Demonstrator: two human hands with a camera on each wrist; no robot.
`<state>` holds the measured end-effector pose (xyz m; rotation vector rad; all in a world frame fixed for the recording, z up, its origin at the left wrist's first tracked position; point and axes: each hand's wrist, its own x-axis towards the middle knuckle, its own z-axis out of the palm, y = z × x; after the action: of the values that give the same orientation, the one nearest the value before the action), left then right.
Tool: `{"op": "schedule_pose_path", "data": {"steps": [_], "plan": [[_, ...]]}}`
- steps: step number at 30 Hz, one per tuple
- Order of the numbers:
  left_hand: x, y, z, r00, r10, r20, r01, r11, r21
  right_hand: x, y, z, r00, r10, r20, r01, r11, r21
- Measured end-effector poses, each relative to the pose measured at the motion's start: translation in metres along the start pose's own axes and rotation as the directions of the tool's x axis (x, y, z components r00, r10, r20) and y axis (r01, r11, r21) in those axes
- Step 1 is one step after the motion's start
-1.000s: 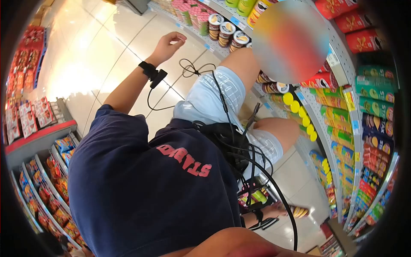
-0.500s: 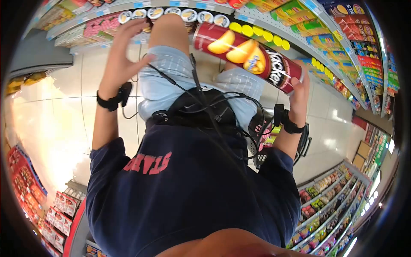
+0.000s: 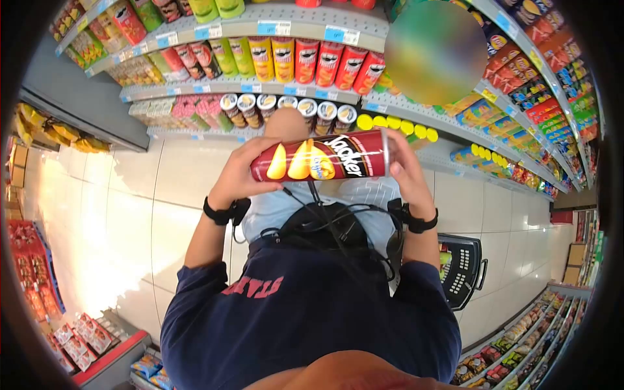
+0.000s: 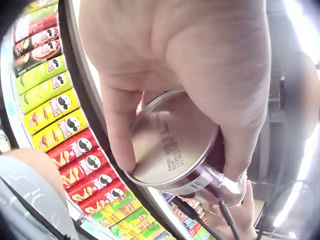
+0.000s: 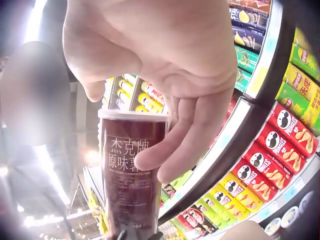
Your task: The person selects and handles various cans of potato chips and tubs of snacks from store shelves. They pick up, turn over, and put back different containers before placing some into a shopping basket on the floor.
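Note:
A dark red can of potato crisps (image 3: 318, 156) lies level in front of the person, held at both ends. My left hand (image 3: 242, 170) grips the bottom end; in the left wrist view thumb and fingers curl round the metal base (image 4: 170, 145). My right hand (image 3: 400, 162) holds the lidded top end, with its fingers (image 5: 190, 135) curled against the can's side (image 5: 130, 175), which bears Chinese print. Both hands are raised at chest height before the snack shelves.
Shelves of crisp cans (image 3: 305, 58) in red, yellow and green stand straight ahead, with smaller round tubs (image 3: 286, 107) one shelf lower. A black shopping basket (image 3: 463, 270) stands on the tiled floor at the right. More snack racks (image 3: 71, 338) line the left side.
The can has swung from a tilted hold in the right hand alone down to level. The left hand, open and raised before, has closed on its bottom end.

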<state>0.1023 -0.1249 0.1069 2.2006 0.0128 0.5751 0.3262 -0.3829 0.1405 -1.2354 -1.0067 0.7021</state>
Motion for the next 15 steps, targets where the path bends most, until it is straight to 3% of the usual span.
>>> {"op": "schedule_pose_path", "data": {"steps": [3, 4, 6, 7, 9, 10, 12, 13, 15], "plan": [[-0.007, -0.006, 0.000, 0.999, 0.001, -0.050, -0.003, 0.999, -0.054, -0.017, -0.012, -0.012, 0.997, 0.068, 0.036, -0.070, 0.994, 0.081], [-0.009, -0.012, 0.002, 0.990, -0.027, -0.137, 0.007, 0.989, -0.148, -0.021, -0.013, -0.016, 0.998, 0.051, 0.039, -0.054, 0.996, 0.072], [-0.012, -0.023, 0.003, 0.961, -0.116, -0.249, 0.030, 0.945, -0.325, -0.030, -0.011, -0.023, 0.995, 0.058, -0.085, -0.060, 0.998, -0.017], [-0.011, -0.028, 0.004, 0.958, -0.116, -0.264, 0.028, 0.948, -0.318, -0.035, -0.009, -0.029, 0.996, 0.053, -0.070, -0.054, 0.998, -0.017], [-0.010, -0.037, 0.007, 0.857, -0.208, -0.471, -0.001, 0.914, -0.405, -0.048, -0.002, -0.038, 0.973, 0.092, -0.213, -0.106, 0.993, -0.051], [-0.010, -0.045, 0.007, 0.823, -0.259, -0.505, 0.025, 0.905, -0.424, -0.056, 0.003, -0.042, 0.978, 0.101, -0.183, -0.112, 0.993, -0.048], [-0.006, -0.043, 0.002, 0.756, -0.334, -0.563, 0.047, 0.885, -0.463, -0.070, 0.011, -0.048, 0.938, 0.082, -0.336, -0.122, 0.987, -0.101], [-0.006, -0.050, 0.001, 0.727, -0.362, -0.583, 0.047, 0.874, -0.484, -0.078, 0.016, -0.049, 0.950, 0.084, -0.301, -0.121, 0.987, -0.106], [-0.005, -0.061, -0.002, 0.679, -0.406, -0.611, 0.026, 0.846, -0.532, -0.090, 0.022, -0.056, 0.907, 0.105, -0.407, -0.149, 0.986, -0.080]]}}
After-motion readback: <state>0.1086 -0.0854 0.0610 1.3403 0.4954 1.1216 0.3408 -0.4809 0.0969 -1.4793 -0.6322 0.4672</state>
